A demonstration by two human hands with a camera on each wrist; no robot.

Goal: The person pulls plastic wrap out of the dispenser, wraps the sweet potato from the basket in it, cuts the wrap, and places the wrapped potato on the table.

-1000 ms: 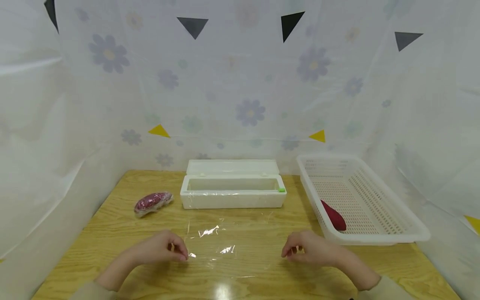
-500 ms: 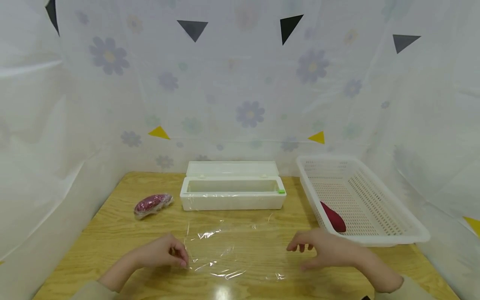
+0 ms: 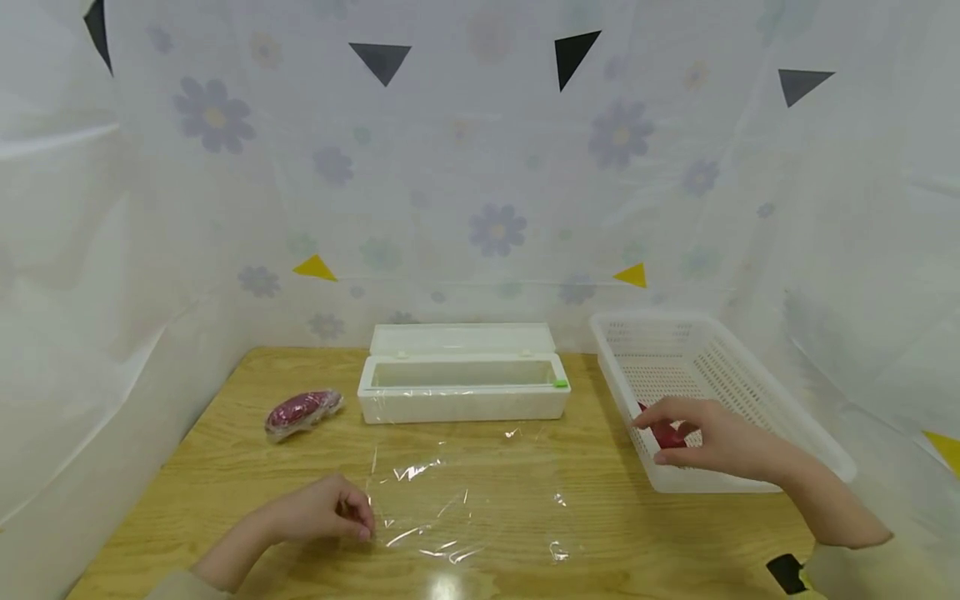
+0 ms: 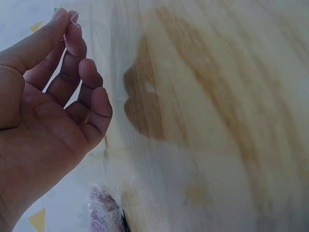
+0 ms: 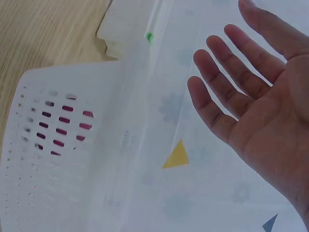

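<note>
My left hand [image 3: 322, 510] pinches the near-left corner of a sheet of clear cling film [image 3: 442, 500]; in the left wrist view a bit of film [image 4: 73, 18] shows between thumb and fingertip. The sheet spreads over the wooden table from the white film dispenser box [image 3: 465, 407], whose lid stands up. Over the left wall of the white plastic basket [image 3: 735, 481] reaches my right hand [image 3: 716, 437], thumb and fingers spread apart. Just beyond its fingers lies a dark red sweet potato [image 3: 667, 435], partly hidden by the hand. The right wrist view shows the palm bare.
A film-wrapped, purple-red sweet potato [image 3: 303, 411] lies on the table left of the box. A green slider [image 3: 560, 383] sits at the box's right end. White floral curtains [image 3: 495, 167] enclose the table at the back and sides.
My right hand has let go of the film's right corner and moved right and up to the basket. The film's near edge has settled with new creases. The left hand stays at its corner.
</note>
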